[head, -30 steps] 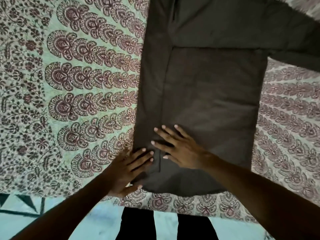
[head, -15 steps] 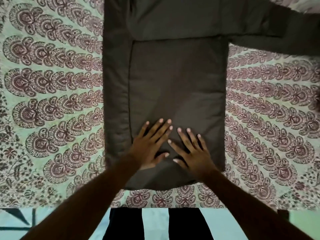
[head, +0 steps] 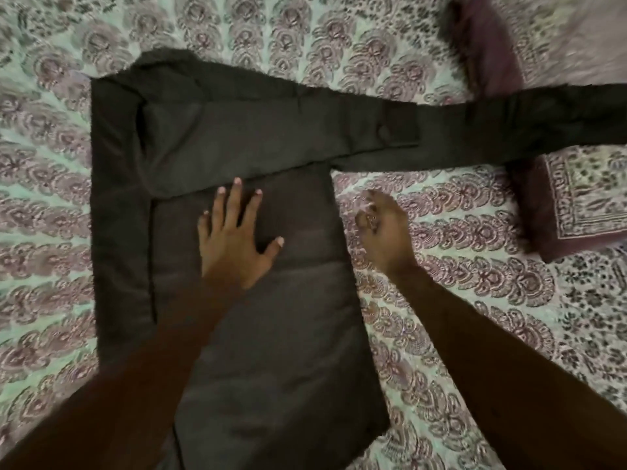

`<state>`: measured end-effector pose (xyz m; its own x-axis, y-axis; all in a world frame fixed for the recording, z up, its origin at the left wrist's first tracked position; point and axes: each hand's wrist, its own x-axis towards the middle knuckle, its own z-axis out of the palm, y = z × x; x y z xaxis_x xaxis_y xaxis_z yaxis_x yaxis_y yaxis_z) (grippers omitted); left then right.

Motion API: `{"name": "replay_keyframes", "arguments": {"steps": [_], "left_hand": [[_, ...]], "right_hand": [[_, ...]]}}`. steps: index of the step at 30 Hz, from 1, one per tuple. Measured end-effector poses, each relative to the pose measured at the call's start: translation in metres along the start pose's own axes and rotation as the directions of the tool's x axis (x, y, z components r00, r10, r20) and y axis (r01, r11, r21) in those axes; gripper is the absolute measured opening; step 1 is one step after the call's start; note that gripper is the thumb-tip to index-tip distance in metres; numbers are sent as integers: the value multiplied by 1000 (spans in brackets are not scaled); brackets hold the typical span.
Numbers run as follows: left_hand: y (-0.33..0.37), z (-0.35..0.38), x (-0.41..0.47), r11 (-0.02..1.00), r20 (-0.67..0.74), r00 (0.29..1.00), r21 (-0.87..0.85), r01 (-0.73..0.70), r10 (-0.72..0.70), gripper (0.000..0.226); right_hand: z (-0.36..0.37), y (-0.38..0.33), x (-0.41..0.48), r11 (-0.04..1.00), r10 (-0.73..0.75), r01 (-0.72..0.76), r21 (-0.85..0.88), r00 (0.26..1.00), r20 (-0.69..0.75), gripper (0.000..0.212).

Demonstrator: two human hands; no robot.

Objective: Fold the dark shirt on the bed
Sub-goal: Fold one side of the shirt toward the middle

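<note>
Green-printed bed (head: 51, 205) holds the dark shirt (head: 271, 334), which lies flat with its left side folded in and one sleeve (head: 509, 123) stretched right across a pillow (head: 576, 212). The left hand (head: 237, 242) presses flat on the shirt, fingers spread. The right hand (head: 383, 228), blurred, hovers beside the shirt's edge, loosely curled and holding nothing. If the left hand lifts, pulling the sleeve in could drag the fold askew.
</note>
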<state>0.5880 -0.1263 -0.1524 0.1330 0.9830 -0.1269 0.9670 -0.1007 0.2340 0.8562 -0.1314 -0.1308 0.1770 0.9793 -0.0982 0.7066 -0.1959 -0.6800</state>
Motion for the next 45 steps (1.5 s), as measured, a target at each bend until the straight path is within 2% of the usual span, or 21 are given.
{"name": "replay_keyframes", "arguments": {"steps": [3, 7, 9, 13, 15, 20, 22, 25, 27, 31, 33, 35, 36, 37, 38, 39, 40, 41, 42, 43, 45], "left_hand": [[5, -9, 60, 991, 10, 991, -18, 135, -135, 99], [-2, -14, 90, 971, 347, 910, 9, 238, -226, 112], [-6, -8, 87, 978, 355, 912, 47, 201, -205, 116], [-11, -3, 85, 983, 316, 930, 66, 173, -185, 116], [-11, -2, 85, 983, 309, 934, 74, 165, -180, 116], [-9, 3, 85, 982, 277, 942, 59, 180, -190, 117], [-10, 8, 85, 980, 271, 942, 54, 193, -200, 118], [-10, 11, 83, 976, 276, 936, 56, 211, -218, 120], [-10, 7, 87, 976, 299, 929, 49, 213, -218, 120], [-13, -6, 92, 986, 335, 927, 48, 160, -167, 118], [-16, -13, 92, 988, 312, 939, -5, 151, -142, 111], [-24, -16, 88, 957, 169, 973, -216, 194, -159, 87], [-31, -19, 84, 897, 62, 977, -388, 213, -205, 73], [-37, -24, 78, 777, -4, 959, -587, 228, -284, 60], [-43, -37, 68, 568, 19, 923, -784, 252, -384, 50], [-49, -52, 58, 263, 168, 875, -913, 311, -455, 43], [-55, -64, 48, -63, 368, 833, -924, 377, -414, 45], [-67, -78, 33, -296, 489, 814, -865, 406, -314, 52], [-79, -89, 17, -407, 520, 818, -822, 399, -246, 57], [-91, -100, 0, -459, 506, 833, -808, 368, -223, 56], [-111, -113, -33, -432, 445, 859, -847, 311, -253, 46]], "right_hand": [[-15, -6, 65, 986, 41, -49, -157, 998, -52, 39], [-32, -16, 127, 936, 33, -81, -342, 989, -145, 30], [-34, -15, 148, 897, 126, -182, -402, 979, -163, 38], [-32, -9, 178, 849, 420, -464, -254, 883, -212, 64], [-30, -3, 185, 836, 476, -522, -169, 843, -249, 68], [-19, 8, 190, 787, 543, -607, -112, 767, -342, 79], [-14, 15, 193, 767, 598, -641, 3, 715, -362, 75], [-12, 17, 188, 755, 656, -584, 299, 677, -334, 56], [-12, 0, 175, 783, 610, -483, 391, 719, -334, 44], [-5, -48, 126, 938, 221, -109, 329, 919, -326, 14], [0, -69, 96, 938, 47, 47, 344, 965, -260, 11], [7, -91, 63, 909, -71, 142, 391, 979, -189, 10], [14, -101, 47, 884, -128, 183, 430, 980, -154, 4], [21, -112, 32, 865, -181, 218, 452, 976, -124, 6], [29, -121, 18, 853, -233, 249, 459, 968, -94, 9], [39, -132, 4, 847, -282, 279, 451, 957, -64, 10], [48, -140, -8, 842, -330, 313, 439, 943, -39, 8], [58, -151, -22, 832, -382, 346, 434, 924, -5, 5], [68, -160, -35, 819, -431, 372, 437, 902, 39, 3], [79, -167, -46, 811, -468, 383, 442, 878, 98, 4], [98, -177, -68, 802, -533, 398, 446, 814, 230, 9]]}}
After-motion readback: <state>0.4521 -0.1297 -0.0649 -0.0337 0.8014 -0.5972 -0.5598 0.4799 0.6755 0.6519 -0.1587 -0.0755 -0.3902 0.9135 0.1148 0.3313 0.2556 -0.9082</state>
